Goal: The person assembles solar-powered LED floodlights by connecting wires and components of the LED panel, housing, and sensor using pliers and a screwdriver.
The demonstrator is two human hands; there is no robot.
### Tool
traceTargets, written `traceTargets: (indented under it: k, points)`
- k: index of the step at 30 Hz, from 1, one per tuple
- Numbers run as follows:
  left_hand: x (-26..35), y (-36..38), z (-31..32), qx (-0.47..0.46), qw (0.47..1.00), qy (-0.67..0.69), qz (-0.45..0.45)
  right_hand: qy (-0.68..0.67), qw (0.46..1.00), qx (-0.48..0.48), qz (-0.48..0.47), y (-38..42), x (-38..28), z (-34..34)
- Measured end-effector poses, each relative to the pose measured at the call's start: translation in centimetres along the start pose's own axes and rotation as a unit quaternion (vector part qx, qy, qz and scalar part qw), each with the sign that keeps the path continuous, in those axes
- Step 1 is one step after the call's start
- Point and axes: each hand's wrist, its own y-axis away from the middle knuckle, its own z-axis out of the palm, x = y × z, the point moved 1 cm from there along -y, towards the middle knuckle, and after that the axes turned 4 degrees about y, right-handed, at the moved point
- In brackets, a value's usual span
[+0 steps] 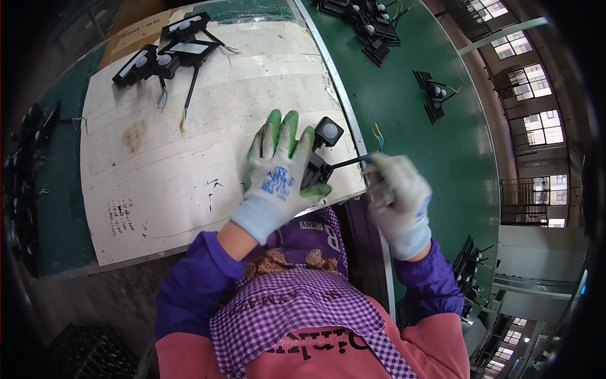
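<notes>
Before me on the white board lies a black floodlight with a square motion sensor on it. My left hand, in a white glove with green fingertips, rests over the light with its fingers spread flat, hiding much of the body. A black cable runs from the light to the right. At its far end my gloved right hand is closed, its fingers curled at the cable and slightly blurred. Thin coloured wires stick up just above those fingers.
Several sensor floodlights with trailing cables lie at the board's back left. More are on the green table to the right, including a single light. A metal edge strip separates board and table. Dark lights line the far left.
</notes>
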Motion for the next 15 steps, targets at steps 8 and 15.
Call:
traceTargets:
  k: [8,15]
  points:
    - [5.1,-2.1,1.9,0.001,0.924,0.380,-0.053,-0.318,0.885,-0.178,0.290,-3.2,4.2,0.0]
    - [2.1,-2.3,4.2,-0.014,0.876,0.469,-0.111,-0.503,0.800,-0.103,0.311,-3.4,3.0,3.4]
